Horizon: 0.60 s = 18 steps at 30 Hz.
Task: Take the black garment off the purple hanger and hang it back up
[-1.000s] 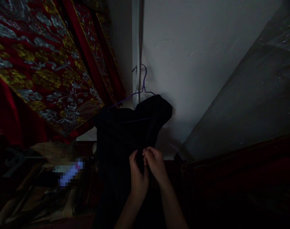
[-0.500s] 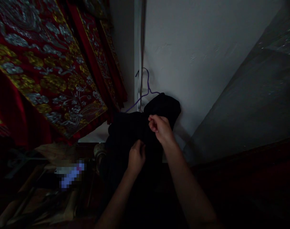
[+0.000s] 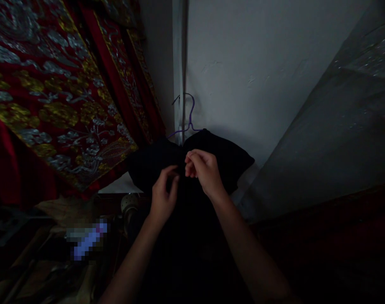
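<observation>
A black garment (image 3: 218, 154) hangs on a purple hanger (image 3: 191, 116), its shoulders spread to both sides. My left hand (image 3: 164, 192) is in front of the garment's left half, fingers curved and the thumb apart from them, with nothing visible between. Close to the middle of the garment's upper front, my right hand (image 3: 203, 171) has its fingers curled and thumb and forefinger pressed together. Whatever they may pinch is too dark to make out. The lower part of the garment fades into shadow.
Red cloth embroidered in gold and silver (image 3: 62, 114) hangs at the left. Behind the hanger is a pale wall (image 3: 243, 63) with a vertical strip. Clear plastic sheeting (image 3: 332, 135) covers the right side. A pale clog (image 3: 129, 204) and a wooden frame (image 3: 24, 257) are at lower left.
The garment's shoulders have spread wider and lie more evenly on the hanger. My left hand has moved up and left, its thumb and fingers parting. The right hand has shifted slightly left.
</observation>
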Tool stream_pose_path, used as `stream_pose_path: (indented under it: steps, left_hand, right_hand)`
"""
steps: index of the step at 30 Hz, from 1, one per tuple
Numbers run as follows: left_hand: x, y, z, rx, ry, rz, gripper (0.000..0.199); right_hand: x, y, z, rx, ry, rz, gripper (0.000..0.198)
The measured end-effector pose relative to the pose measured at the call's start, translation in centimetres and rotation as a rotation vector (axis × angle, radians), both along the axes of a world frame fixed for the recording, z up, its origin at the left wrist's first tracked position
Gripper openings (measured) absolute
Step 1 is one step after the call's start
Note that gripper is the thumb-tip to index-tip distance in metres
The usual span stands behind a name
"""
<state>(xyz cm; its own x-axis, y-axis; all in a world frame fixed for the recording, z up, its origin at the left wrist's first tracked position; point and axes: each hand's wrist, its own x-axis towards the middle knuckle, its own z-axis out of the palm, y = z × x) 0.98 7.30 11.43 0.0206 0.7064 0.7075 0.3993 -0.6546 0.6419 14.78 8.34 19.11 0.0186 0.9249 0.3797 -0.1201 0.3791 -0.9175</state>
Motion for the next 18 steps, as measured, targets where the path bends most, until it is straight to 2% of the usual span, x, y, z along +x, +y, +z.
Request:
stream_pose_path:
  steps: [2, 5, 8, 11, 13, 15, 17, 18]
  left_hand:
    - [-0.1, 0.2, 3.3, 0.137, 0.003, 0.015, 0.036]
    - [-0.2, 1.3, 6.7, 0.222, 0.117, -0.015, 0.021]
    - [-0.1, 1.7, 8.1, 0.263, 0.218, 0.0, 0.009]
    - [-0.1, 1.1, 8.9, 0.326, 0.197, 0.107, 0.01]
    - [-0.9, 0.7, 9.4, 0.331, 0.069, 0.206, 0.009]
    - [-2.6, 0.6, 9.5, 0.299, -0.196, 0.287, 0.01]
    - [-5.2, 0.8, 8.7, 0.178, -0.559, 0.259, 0.011]
    - [-6.6, 0.9, 7.7, 0.076, -0.748, 0.196, 0.012]
  right_hand:
    - [0.0, -0.6, 0.3, 0.045, -0.06, 0.001, 0.025]
    - [0.0, -1.4, 0.9, 0.117, -0.135, -0.018, 0.027]
    - [-0.1, -1.0, 0.5, 0.172, -0.193, -0.103, 0.029]
    - [-0.2, 0.5, -1.9, 0.161, -0.256, -0.209, 0.03]
    - [-0.2, 1.1, -4.3, 0.082, -0.256, -0.214, 0.029]
    - [-0.2, 0.5, -6.9, -0.015, -0.21, -0.158, 0.028]
    - [-0.5, -1.4, -9.0, -0.063, -0.151, -0.096, 0.03]
    - [-0.7, -2.7, -9.8, -0.065, -0.125, -0.076, 0.031]
